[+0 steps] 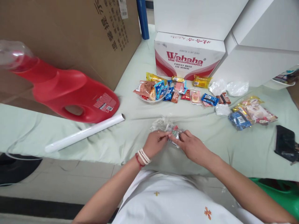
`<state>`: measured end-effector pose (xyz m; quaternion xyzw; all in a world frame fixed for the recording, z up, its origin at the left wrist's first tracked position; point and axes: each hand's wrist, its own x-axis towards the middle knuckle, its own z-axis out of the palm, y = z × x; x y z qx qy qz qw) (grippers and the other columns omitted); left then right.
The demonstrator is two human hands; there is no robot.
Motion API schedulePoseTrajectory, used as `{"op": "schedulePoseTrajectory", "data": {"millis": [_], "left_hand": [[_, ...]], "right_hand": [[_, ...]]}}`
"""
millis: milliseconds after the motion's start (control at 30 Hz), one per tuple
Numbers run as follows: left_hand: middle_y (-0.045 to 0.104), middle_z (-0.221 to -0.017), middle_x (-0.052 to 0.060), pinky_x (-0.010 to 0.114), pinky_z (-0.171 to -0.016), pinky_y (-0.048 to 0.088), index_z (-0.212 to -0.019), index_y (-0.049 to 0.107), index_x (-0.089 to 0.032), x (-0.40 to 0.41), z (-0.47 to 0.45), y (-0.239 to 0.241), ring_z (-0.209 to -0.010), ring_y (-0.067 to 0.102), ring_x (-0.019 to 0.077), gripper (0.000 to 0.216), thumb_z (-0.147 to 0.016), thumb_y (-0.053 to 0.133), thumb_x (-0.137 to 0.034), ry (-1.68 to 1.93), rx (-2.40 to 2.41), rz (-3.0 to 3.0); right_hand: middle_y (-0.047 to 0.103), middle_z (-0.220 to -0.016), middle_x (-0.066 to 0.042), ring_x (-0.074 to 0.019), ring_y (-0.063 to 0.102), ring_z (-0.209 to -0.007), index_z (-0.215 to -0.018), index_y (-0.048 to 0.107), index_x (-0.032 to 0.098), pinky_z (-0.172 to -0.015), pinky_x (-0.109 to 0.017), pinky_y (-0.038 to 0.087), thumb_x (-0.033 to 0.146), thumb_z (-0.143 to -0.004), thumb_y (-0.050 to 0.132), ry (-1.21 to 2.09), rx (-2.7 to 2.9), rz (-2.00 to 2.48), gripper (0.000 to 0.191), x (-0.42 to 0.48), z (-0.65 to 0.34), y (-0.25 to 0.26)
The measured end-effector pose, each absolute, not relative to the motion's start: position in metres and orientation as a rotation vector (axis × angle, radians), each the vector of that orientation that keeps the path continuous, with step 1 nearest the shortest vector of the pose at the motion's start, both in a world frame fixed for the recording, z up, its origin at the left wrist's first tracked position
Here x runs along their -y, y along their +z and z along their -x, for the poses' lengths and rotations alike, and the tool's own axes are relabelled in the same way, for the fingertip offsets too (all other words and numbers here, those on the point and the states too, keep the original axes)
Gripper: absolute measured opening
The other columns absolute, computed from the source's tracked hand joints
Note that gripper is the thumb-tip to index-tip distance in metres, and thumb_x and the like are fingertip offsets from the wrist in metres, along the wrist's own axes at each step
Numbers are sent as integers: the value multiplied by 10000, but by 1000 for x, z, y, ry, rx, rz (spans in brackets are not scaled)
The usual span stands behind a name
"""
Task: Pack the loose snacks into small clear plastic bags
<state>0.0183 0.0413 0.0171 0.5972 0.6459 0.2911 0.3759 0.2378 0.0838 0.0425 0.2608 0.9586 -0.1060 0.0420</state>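
My left hand [155, 143] and my right hand [190, 146] meet at the middle of the pale green cloth [140, 124]. Both pinch a clear plastic bag [164, 126] with a few small snack packets inside. The fingers of both hands are closed on the bag's near edge. Red and white bracelets circle my left wrist. Behind the bag, a heap of snack packets [161, 90] lies partly on a clear dish.
A red detergent jug [74, 96] lies on its side at the left, a white paper roll [86, 132] in front of it. A Wahaha water carton [187, 56] stands at the back. More snack packets [249, 113] and a black phone [285, 143] lie at the right.
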Motion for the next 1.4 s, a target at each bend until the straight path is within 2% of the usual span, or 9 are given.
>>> {"op": "schedulePoseTrajectory", "data": {"millis": [133,367,567,700,967,1067,1167,1300,1400], "left_hand": [[665,-702,-7,294,-703,493,-1074,759,-190,-50,17,16,-662,589,162,321,-898,517,-305,1189,-1891,-989],[690,-1329,92,600,-1235,251,-1547,459,-255,-102,21,32,-1408,472,328,835,-757,721,-314,977,-1777,-1633],[777,-862,73,493,-1147,412,-1074,803,-234,-112,42,48,-1166,636,269,277,-854,648,-302,921,-1283,-1785],[770,-843,27,518,-1260,245,-897,815,-289,-77,69,49,-1197,640,249,202,-848,621,-311,752,-1252,-1956],[639,-1262,190,633,-1114,361,-1406,608,-192,-49,25,6,-1291,512,414,773,-748,760,-569,558,-2218,-1731],[547,-1410,151,691,-1190,226,-1146,741,-264,-49,24,9,-1487,308,464,471,-710,806,-430,650,-2224,-1734],[627,-1193,112,562,-1109,423,-799,708,-220,-47,30,28,-1268,552,350,78,-763,701,-288,900,-2102,-1632],[639,-762,3,308,-712,554,-796,646,-210,-46,3,52,-691,608,160,83,-832,638,-285,977,-1717,-1392],[749,-926,38,336,-843,588,-923,712,-204,-48,-41,49,-841,696,177,176,-907,536,-200,958,-1578,-1494]], "right_hand": [[588,-1009,-115,-290,492,-996,-1545,523,317,-853,-402,482,80,-938,559,-263,-2935,-863,653,-75,-232,38],[587,-1001,-109,-291,483,-1016,-1533,539,341,-896,-409,448,89,-944,570,-271,-2917,-908,641,-73,-228,38],[561,-990,-95,-276,476,-992,-1533,539,351,-831,-352,422,63,-960,529,-334,-2919,-922,641,-76,-232,31],[545,-981,-92,-275,471,-998,-1507,570,364,-841,-348,420,52,-975,503,-419,-2945,-967,620,-75,-232,23],[541,-1032,-104,-273,468,-1038,-1590,450,242,-948,-425,479,93,-984,508,-729,-3074,-977,626,-68,-242,28],[567,-1063,-114,-272,491,-1074,-1594,431,216,-1039,-510,462,177,-1027,497,-796,-3144,-988,572,-65,-249,27],[577,-975,-91,-257,521,-1018,-1525,536,247,-1041,-538,463,144,-1029,459,-745,-3155,-1026,512,-63,-248,23],[588,-957,-95,-258,530,-1020,-1484,589,242,-1005,-501,501,106,-1011,466,-729,-3136,-1064,508,-61,-240,21],[621,-1038,-122,-285,519,-1126,-1433,633,239,-1033,-516,499,108,-1006,472,-777,-3163,-1092,475,-61,-240,22]]}}
